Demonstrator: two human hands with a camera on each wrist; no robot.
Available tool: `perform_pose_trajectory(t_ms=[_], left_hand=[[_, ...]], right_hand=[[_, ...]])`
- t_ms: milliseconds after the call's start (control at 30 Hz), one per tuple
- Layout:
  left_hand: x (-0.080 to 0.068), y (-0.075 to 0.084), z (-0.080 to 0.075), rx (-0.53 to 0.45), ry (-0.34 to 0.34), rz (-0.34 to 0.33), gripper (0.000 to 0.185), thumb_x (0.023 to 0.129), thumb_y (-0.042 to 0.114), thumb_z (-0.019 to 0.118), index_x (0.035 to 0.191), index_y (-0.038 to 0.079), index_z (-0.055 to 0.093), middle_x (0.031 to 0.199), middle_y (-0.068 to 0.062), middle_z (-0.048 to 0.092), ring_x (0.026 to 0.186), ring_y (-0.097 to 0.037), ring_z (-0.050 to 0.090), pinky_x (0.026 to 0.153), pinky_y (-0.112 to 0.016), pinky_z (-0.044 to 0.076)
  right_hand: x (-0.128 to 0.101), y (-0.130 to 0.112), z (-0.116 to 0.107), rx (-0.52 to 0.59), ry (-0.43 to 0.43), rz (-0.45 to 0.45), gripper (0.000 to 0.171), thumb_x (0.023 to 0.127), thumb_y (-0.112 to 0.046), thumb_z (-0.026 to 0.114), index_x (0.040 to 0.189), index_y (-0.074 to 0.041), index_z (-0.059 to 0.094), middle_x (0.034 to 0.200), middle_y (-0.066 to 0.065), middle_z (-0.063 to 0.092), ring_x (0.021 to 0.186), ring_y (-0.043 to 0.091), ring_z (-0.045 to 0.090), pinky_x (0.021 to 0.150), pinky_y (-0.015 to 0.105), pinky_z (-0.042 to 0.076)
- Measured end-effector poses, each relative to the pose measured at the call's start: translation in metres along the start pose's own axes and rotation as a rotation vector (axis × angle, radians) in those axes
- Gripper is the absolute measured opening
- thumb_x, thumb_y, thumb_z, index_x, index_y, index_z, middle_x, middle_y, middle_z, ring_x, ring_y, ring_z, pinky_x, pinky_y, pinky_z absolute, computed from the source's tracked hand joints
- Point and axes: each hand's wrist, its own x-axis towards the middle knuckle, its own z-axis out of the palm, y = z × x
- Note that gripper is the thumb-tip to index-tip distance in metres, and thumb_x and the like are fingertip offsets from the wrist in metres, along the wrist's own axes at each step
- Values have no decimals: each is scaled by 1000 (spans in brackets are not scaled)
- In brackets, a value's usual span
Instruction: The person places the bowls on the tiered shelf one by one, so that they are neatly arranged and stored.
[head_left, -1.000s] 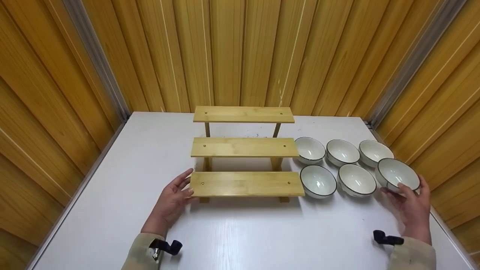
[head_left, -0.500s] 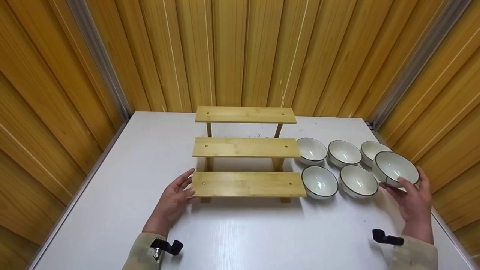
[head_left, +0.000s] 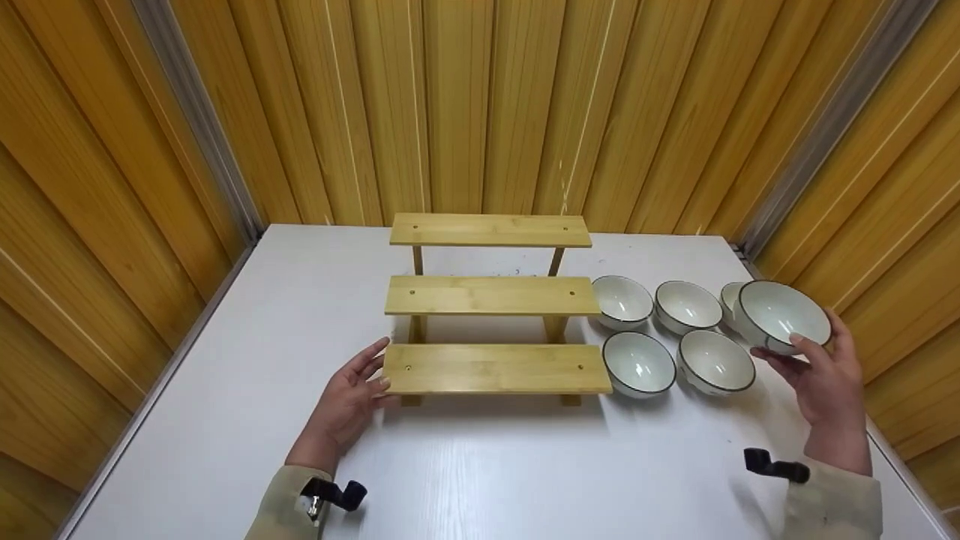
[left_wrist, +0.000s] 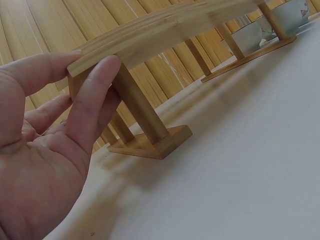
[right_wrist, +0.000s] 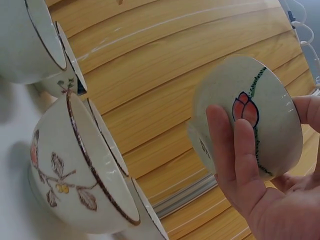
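My right hand holds a white bowl up off the table, thumb at the rim and fingers spread under its side. This bowl bears a red flower bud and a green dotted line. My left hand pinches the left end of the lowest board of a three-tier wooden rack, with the thumb against its front edge. Several more bowls stand upright to the right of the rack, among them a front bowl and a bowl painted with brown leaves. The raised bowl partly hides the back right one.
The rack's middle board and top board rise behind the lowest one. A white table carries everything. Wood-panelled walls enclose the back and both sides, with metal posts in the corners.
My right hand has lifted the bowl higher and away from me, so it now covers more of the back right bowl. The left hand keeps its place on the rack.
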Motion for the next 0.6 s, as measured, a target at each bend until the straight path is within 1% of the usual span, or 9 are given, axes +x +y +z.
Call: perform_pose_trajectory(t_ms=[133, 233, 300, 367, 467, 600], left_hand=[[0, 0, 0, -3, 17, -9, 77, 92, -5, 66, 161, 10, 33, 141, -4, 55, 115, -20, 67, 87, -36, 61], [1, -1, 0, -7, 18, -9, 77, 93, -5, 65, 161, 10, 33, 141, -4, 55, 116, -20, 67, 88, -36, 61], [1, -1, 0, -15, 15, -8, 77, 93, -6, 65, 161, 10, 32, 141, -4, 56, 115, -20, 67, 88, -36, 61], [1, -1, 0, -17, 12, -6, 77, 93, -6, 65, 161, 9, 32, 141, -4, 56, 115, -20, 67, 88, -37, 60], [1, -1, 0, -20, 8, -9, 78, 93, -6, 65, 162, 9, 30, 142, -5, 55, 115, -21, 67, 88, -37, 60], [1, -1, 0, -24, 14, -18, 78, 93, -5, 66, 162, 10, 30, 143, -5, 54, 117, -21, 66, 88, -35, 60]], right_hand=[[3, -4, 13, -17, -45, -4, 54, 104, 6, 44, 148, -21, 30, 131, 4, 43, 77, 36, 76, 74, 33, 65], [7, -6, 25, -34, -70, 1, 51, 104, 5, 43, 146, -22, 32, 132, 3, 40, 79, 33, 76, 74, 33, 65], [9, -8, 34, -33, -90, 6, 50, 104, 4, 42, 146, -22, 32, 135, 4, 37, 83, 31, 76, 75, 34, 65], [12, -10, 43, -39, -110, 14, 51, 104, 4, 42, 147, -22, 31, 138, 4, 33, 86, 30, 75, 75, 37, 65], [17, -12, 58, -54, -136, 39, 54, 105, 3, 43, 150, -23, 27, 139, 5, 30, 86, 30, 75, 76, 39, 65], [23, -13, 77, -106, -158, 92, 57, 105, -2, 44, 153, -25, 23, 135, 4, 38, 80, 32, 77, 73, 32, 64]])
